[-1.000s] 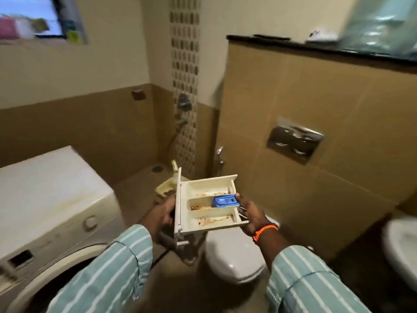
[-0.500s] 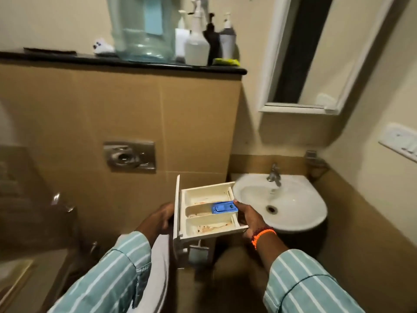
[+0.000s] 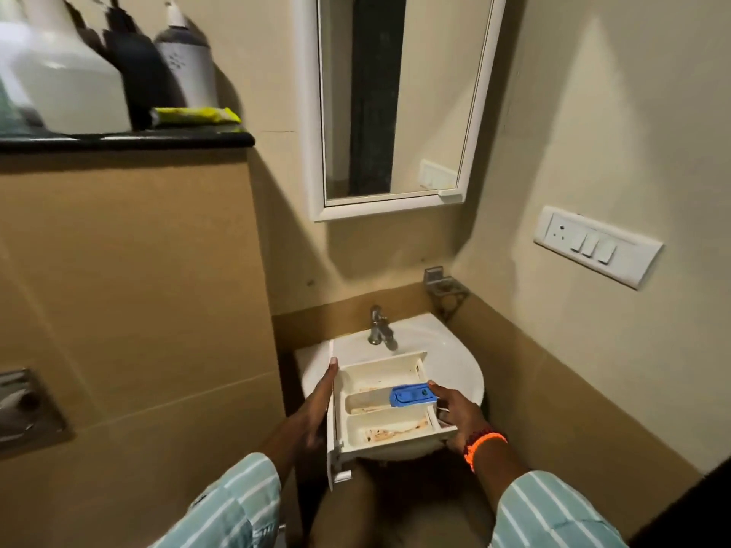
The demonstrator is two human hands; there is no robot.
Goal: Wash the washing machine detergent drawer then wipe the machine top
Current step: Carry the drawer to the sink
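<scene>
Drawer: we hold the cream plastic three-compartment detergent drawer (image 3: 385,405) out of its machine, directly over the front half of the white ceramic corner sink (image 3: 455,361).
Dirt: brown residue streaks the drawer's middle and near compartments, and the blue plastic siphon cap (image 3: 413,394) sits in the middle one, so we judge the washing not yet begun.
Water: we see no stream from the chrome tap (image 3: 379,330) at the back of the sink, just beyond the drawer's far end.
Left of task: opening the tap, rinsing and scrubbing the drawer, then wiping the machine top; the machine is out of view.
Left hand: our left hand (image 3: 314,409) lies flat and stretched along the drawer's tall front panel, on the side away from the sink's centre, fingertip up at the panel's top edge, pressing it as one half of the grip.
Right hand: our right hand (image 3: 455,413) curls around the drawer's opposite end, thumb touching beside the blue cap, fingers under the rim, above the sink's front lip.
</scene>
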